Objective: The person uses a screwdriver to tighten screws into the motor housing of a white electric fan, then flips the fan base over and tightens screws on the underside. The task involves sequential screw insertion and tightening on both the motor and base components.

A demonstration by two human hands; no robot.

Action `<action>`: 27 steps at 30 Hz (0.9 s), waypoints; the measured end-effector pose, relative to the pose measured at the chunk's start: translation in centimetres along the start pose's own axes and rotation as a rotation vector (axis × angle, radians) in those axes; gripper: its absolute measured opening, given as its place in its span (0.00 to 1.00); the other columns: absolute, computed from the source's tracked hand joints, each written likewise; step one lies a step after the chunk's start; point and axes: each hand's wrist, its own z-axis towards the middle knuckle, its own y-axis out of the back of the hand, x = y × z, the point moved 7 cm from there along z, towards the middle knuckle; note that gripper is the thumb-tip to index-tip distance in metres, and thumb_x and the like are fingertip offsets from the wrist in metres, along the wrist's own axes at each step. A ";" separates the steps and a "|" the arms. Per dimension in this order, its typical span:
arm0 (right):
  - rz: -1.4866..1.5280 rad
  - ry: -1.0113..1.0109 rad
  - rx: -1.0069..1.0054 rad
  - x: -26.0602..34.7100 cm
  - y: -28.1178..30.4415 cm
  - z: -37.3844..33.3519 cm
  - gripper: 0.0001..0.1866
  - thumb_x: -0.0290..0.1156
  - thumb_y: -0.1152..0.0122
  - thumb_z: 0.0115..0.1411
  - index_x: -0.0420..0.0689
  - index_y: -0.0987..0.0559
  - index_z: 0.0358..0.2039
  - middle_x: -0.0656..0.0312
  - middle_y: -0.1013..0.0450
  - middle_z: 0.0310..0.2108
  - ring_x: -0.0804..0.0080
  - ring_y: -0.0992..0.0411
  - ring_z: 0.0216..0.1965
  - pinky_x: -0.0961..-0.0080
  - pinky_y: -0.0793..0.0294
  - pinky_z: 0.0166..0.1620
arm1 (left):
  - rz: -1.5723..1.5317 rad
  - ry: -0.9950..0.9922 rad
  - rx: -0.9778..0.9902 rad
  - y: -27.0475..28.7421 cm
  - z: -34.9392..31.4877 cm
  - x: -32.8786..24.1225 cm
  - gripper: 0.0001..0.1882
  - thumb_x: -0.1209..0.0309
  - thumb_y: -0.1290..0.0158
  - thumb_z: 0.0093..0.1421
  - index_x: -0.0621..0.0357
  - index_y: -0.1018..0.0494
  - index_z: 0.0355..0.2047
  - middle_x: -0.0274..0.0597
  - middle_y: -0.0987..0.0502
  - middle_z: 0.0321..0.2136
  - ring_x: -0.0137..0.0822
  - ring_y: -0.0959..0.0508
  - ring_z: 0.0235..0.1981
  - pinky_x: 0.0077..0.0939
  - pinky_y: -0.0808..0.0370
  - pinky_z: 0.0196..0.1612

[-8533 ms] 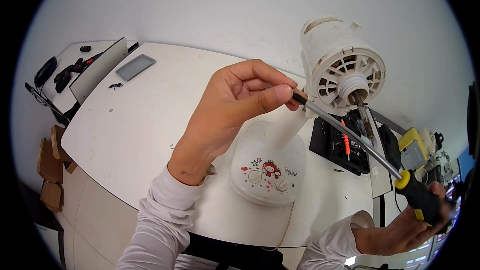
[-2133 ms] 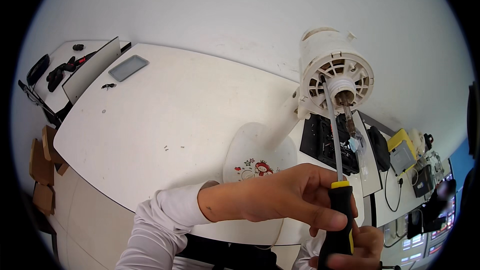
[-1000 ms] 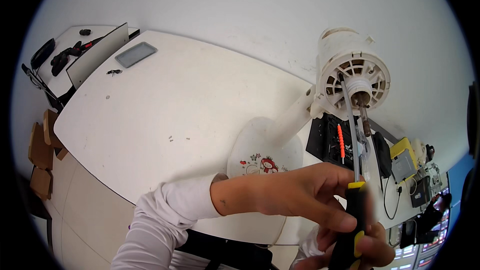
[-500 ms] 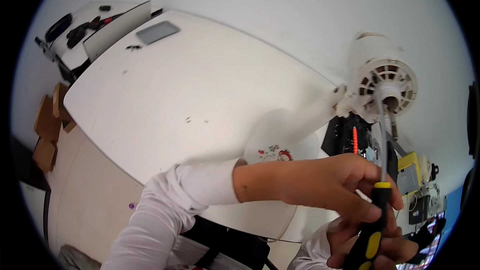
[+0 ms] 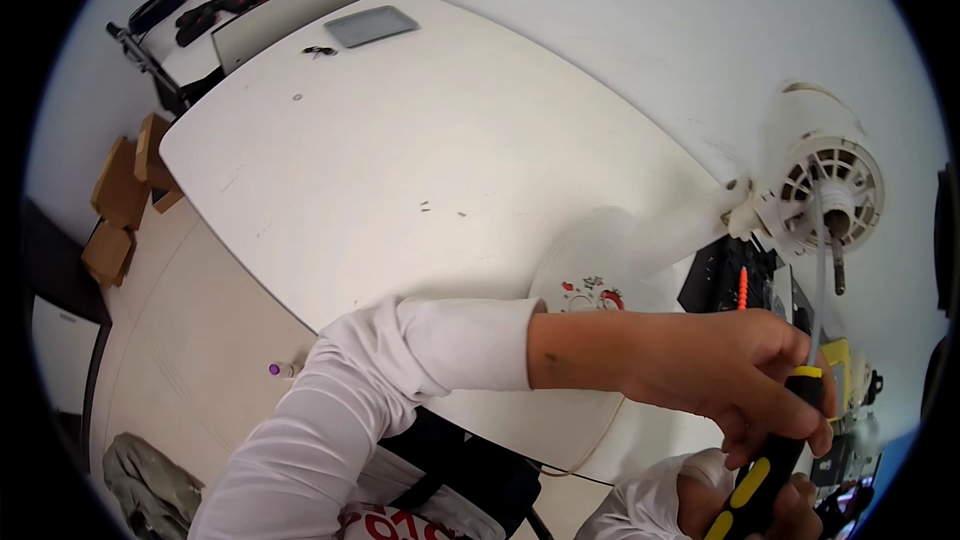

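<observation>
A long screwdriver (image 5: 765,475) with a black and yellow handle slants up to the right. My left hand (image 5: 745,375) is closed around the handle's upper end, just below the metal shaft. Lower down, my right hand (image 5: 795,512), partly hidden, grips the same handle. The shaft's tip reaches into the slotted front of a white fan motor housing (image 5: 868,190); whether it sits on a screw I cannot make out. A bare metal spindle (image 5: 839,265) sticks out of the housing, without a blade. The fan's white neck (image 5: 670,240) runs down to a round base (image 5: 560,265) with a red print.
The fan stands on a white table (image 5: 400,140) beside the wall. A grey tray (image 5: 375,26), a small black cable (image 5: 319,51) and tiny loose bits lie farther off. An orange-red rod (image 5: 743,288) shows behind my left hand. Cardboard boxes (image 5: 118,185) stand at the left.
The whole view has shifted, so the fan and table appear farther right. Both hands stay on the screwdriver, its shaft still at the housing. The purple-capped bottle on the floor shows more fully.
</observation>
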 end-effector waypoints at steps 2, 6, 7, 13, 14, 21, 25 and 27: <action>0.127 -0.353 0.061 -1.4 -1.6 1.5 0.21 0.28 0.38 0.53 0.46 0.39 0.43 0.58 0.41 0.38 0.73 0.32 0.32 0.92 0.29 0.28 | -0.011 -0.004 0.070 -0.9 -0.4 -1.1 0.14 0.73 0.48 0.55 0.67 0.34 0.39 0.41 0.24 0.33 0.27 0.25 0.23 0.19 0.27 0.26; 0.321 -0.531 0.067 -1.7 -2.7 2.1 0.24 0.27 0.34 0.48 0.46 0.39 0.41 0.56 0.43 0.39 0.69 0.27 0.29 0.80 0.19 0.33 | 0.050 0.060 0.023 -0.6 -1.2 -1.7 0.14 0.71 0.46 0.54 0.64 0.32 0.40 0.41 0.23 0.33 0.25 0.25 0.25 0.15 0.28 0.28; 0.237 -0.499 -0.002 -1.3 -2.0 1.6 0.23 0.28 0.35 0.49 0.47 0.38 0.41 0.57 0.44 0.39 0.70 0.27 0.29 0.78 0.19 0.33 | 0.051 0.075 0.033 -0.4 -0.9 -1.3 0.16 0.70 0.44 0.54 0.63 0.32 0.40 0.43 0.23 0.34 0.25 0.25 0.27 0.15 0.28 0.27; 0.194 -0.601 0.228 -1.9 -2.6 1.9 0.18 0.32 0.38 0.53 0.48 0.36 0.40 0.56 0.44 0.41 0.73 0.29 0.30 0.76 0.20 0.33 | 0.114 0.128 -0.073 0.3 -0.9 -0.4 0.16 0.68 0.41 0.53 0.60 0.32 0.38 0.43 0.23 0.34 0.27 0.23 0.33 0.14 0.27 0.28; 0.225 -0.585 0.335 -1.9 -2.8 2.1 0.19 0.32 0.38 0.53 0.49 0.36 0.42 0.55 0.44 0.42 0.71 0.29 0.31 0.76 0.20 0.32 | 0.118 0.125 -0.071 0.4 -1.0 -0.5 0.16 0.67 0.41 0.53 0.60 0.32 0.38 0.43 0.23 0.34 0.27 0.23 0.33 0.14 0.27 0.28; 0.537 -0.659 0.245 -1.5 -2.6 2.5 0.22 0.27 0.43 0.54 0.63 0.32 0.49 0.51 0.37 0.45 0.57 0.31 0.29 0.66 0.22 0.28 | 0.077 0.092 -0.019 -0.4 -1.0 -1.2 0.15 0.66 0.43 0.54 0.60 0.32 0.38 0.43 0.23 0.34 0.26 0.24 0.30 0.14 0.27 0.27; 0.535 -0.614 0.339 -1.8 -2.4 3.0 0.20 0.27 0.41 0.51 0.56 0.29 0.46 0.48 0.35 0.43 0.65 0.35 0.22 0.79 0.29 0.23 | 0.082 0.058 -0.042 -0.4 -1.6 -1.7 0.15 0.65 0.46 0.57 0.61 0.33 0.39 0.45 0.23 0.33 0.25 0.25 0.28 0.14 0.29 0.24; 0.378 -0.555 0.332 -1.8 -2.5 2.8 0.20 0.28 0.40 0.51 0.54 0.29 0.46 0.47 0.34 0.41 0.68 0.37 0.20 0.82 0.33 0.20 | 0.098 0.067 -0.078 -0.2 -1.6 -1.8 0.19 0.61 0.45 0.56 0.63 0.34 0.40 0.43 0.23 0.32 0.25 0.25 0.23 0.15 0.28 0.24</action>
